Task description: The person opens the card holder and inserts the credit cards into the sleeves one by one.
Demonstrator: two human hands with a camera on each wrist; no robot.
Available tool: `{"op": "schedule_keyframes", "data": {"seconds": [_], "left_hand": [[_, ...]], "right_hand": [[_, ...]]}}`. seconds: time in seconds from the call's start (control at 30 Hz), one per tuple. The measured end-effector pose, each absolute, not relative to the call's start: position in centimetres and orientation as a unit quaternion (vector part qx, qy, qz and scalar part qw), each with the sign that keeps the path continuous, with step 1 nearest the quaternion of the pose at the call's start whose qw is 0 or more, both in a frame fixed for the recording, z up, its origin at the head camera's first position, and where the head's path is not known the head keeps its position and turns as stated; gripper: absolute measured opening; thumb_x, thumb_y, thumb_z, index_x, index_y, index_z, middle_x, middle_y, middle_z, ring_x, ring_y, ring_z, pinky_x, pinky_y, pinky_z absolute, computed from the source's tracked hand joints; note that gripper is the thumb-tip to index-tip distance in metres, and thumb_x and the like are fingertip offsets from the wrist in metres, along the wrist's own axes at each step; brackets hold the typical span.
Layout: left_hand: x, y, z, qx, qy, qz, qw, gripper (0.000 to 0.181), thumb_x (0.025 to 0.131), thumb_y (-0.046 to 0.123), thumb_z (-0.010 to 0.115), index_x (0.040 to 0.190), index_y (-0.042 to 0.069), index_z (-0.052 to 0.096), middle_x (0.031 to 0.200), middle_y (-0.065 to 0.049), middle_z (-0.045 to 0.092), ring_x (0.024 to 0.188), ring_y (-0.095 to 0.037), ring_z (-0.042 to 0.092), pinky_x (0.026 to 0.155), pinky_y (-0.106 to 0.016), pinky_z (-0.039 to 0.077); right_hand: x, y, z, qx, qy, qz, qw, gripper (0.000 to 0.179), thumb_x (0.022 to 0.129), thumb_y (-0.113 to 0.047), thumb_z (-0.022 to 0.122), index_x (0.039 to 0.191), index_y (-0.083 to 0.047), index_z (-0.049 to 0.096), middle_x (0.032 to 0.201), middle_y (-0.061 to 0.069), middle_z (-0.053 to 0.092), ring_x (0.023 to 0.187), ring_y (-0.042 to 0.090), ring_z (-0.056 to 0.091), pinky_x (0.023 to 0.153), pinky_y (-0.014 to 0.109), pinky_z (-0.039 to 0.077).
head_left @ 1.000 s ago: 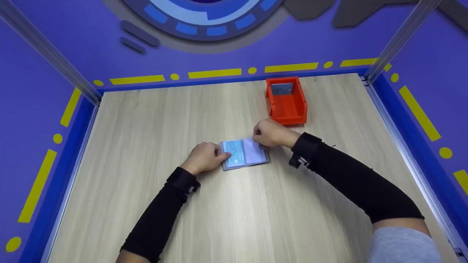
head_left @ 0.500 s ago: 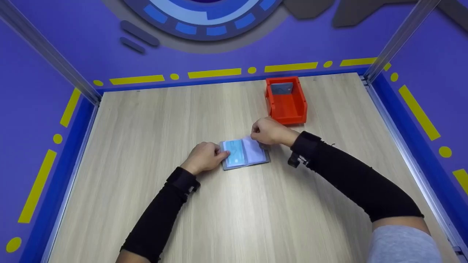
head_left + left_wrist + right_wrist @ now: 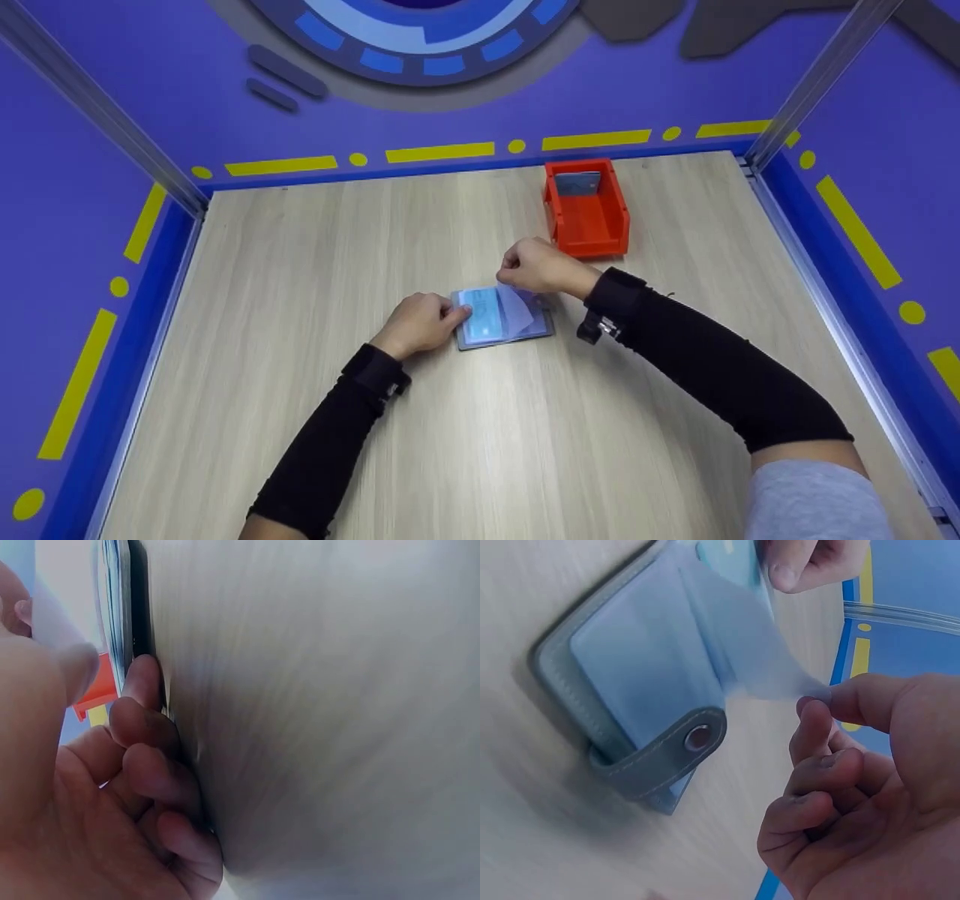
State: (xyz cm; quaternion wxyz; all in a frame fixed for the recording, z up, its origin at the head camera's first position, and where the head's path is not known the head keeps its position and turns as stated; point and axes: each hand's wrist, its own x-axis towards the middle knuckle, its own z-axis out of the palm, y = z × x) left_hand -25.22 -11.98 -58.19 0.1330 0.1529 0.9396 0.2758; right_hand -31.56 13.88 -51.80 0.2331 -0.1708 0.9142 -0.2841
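A grey card holder (image 3: 544, 330) with clear plastic sleeves lies spread on the table. On its left side a light blue card (image 3: 484, 319) shows through the plastic. My left hand (image 3: 420, 324) holds the left edge, thumb on top and the other fingers curled beside the edge, as the left wrist view shows. Between thumb and index finger, my right hand (image 3: 538, 265) pinches the corner of a clear sleeve page (image 3: 742, 634), which is lifted and bent over. A stitched strap with a metal snap (image 3: 697, 737) sticks out from the holder's right side.
Just beyond my right hand stands a red open-front bin (image 3: 591, 248). A grey card-like piece (image 3: 577, 184) leans against its back wall. Blue panels (image 3: 360, 112) with metal posts enclose the wooden table (image 3: 315, 247) at the back and sides.
My right hand has moved left, drawing the sleeve page up and over toward the left side. The left hand has stayed in place on the card holder.
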Motion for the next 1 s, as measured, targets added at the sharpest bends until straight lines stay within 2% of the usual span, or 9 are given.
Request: {"op": "schedule_keyframes", "data": {"seconds": [0.23, 0.47, 0.53, 0.63, 0.73, 0.87, 1.0], "left_hand": [[-25.3, -12.0, -58.2, 0.133, 0.939, 0.283, 0.14, 0.057, 0.117, 0.05, 0.047, 0.066, 0.023, 0.046, 0.066, 0.007, 0.04, 0.064, -0.016, 0.044, 0.063, -0.033, 0.034], [-25.3, -12.1, -58.0, 0.144, 0.932, 0.302, 0.138, 0.06, 0.116, 0.051, 0.047, 0.063, 0.023, 0.043, 0.064, 0.007, 0.039, 0.061, -0.015, 0.04, 0.06, -0.033, 0.032], [-25.3, -12.2, -58.0, 0.146, 0.931, 0.305, 0.139, 0.06, 0.116, 0.052, 0.048, 0.063, 0.024, 0.043, 0.064, 0.008, 0.039, 0.061, -0.015, 0.04, 0.06, -0.032, 0.031], [-25.3, -12.3, -58.2, 0.15, 0.931, 0.303, 0.14, 0.06, 0.115, 0.053, 0.05, 0.063, 0.025, 0.043, 0.063, 0.009, 0.039, 0.06, -0.014, 0.039, 0.06, -0.032, 0.031], [-25.4, -12.3, -58.4, 0.158, 0.932, 0.297, 0.135, 0.059, 0.114, 0.053, 0.052, 0.063, 0.025, 0.043, 0.062, 0.01, 0.038, 0.059, -0.013, 0.038, 0.059, -0.032, 0.031], [-25.4, -12.4, -58.5, 0.167, 0.933, 0.294, 0.124, 0.058, 0.114, 0.05, 0.054, 0.062, 0.025, 0.042, 0.061, 0.01, 0.037, 0.058, -0.012, 0.037, 0.058, -0.031, 0.03], [-25.3, -12.4, -58.5, 0.166, 0.933, 0.296, 0.119, 0.056, 0.11, 0.048, 0.063, 0.062, 0.024, 0.045, 0.06, 0.011, 0.039, 0.057, -0.012, 0.039, 0.058, -0.031, 0.03]], "right_hand": [[-31.9, 12.2, -52.2, -0.154, 0.91, -0.308, 0.232, 0.028, 0.105, -0.029, 0.069, 0.101, -0.005, 0.084, 0.078, -0.002, 0.068, 0.072, 0.015, 0.057, 0.062, 0.028, 0.045], [-32.2, 10.3, -52.9, -0.146, 0.91, -0.31, 0.231, 0.029, 0.104, -0.027, 0.07, 0.087, -0.008, 0.084, 0.081, 0.011, 0.078, 0.062, 0.011, 0.05, 0.059, 0.026, 0.037], [-32.2, 9.9, -53.2, -0.145, 0.911, -0.307, 0.233, 0.03, 0.103, -0.026, 0.07, 0.083, -0.008, 0.083, 0.075, 0.008, 0.075, 0.06, 0.01, 0.048, 0.059, 0.026, 0.035], [-32.2, 9.3, -53.6, -0.151, 0.912, -0.3, 0.234, 0.03, 0.102, -0.025, 0.071, 0.078, -0.009, 0.08, 0.063, -0.003, 0.062, 0.057, 0.01, 0.045, 0.057, 0.026, 0.033], [-32.2, 9.0, -54.0, -0.163, 0.913, -0.292, 0.233, 0.029, 0.101, -0.023, 0.07, 0.078, -0.009, 0.079, 0.058, -0.01, 0.054, 0.056, 0.009, 0.044, 0.057, 0.026, 0.032], [-32.2, 8.9, -54.5, -0.185, 0.912, -0.282, 0.234, 0.029, 0.101, -0.023, 0.067, 0.082, -0.007, 0.082, 0.059, -0.012, 0.057, 0.058, 0.008, 0.047, 0.059, 0.025, 0.035], [-32.1, 9.0, -54.6, -0.204, 0.905, -0.284, 0.241, 0.03, 0.103, -0.023, 0.065, 0.086, -0.005, 0.083, 0.061, -0.012, 0.059, 0.059, 0.008, 0.048, 0.06, 0.025, 0.035]]}}
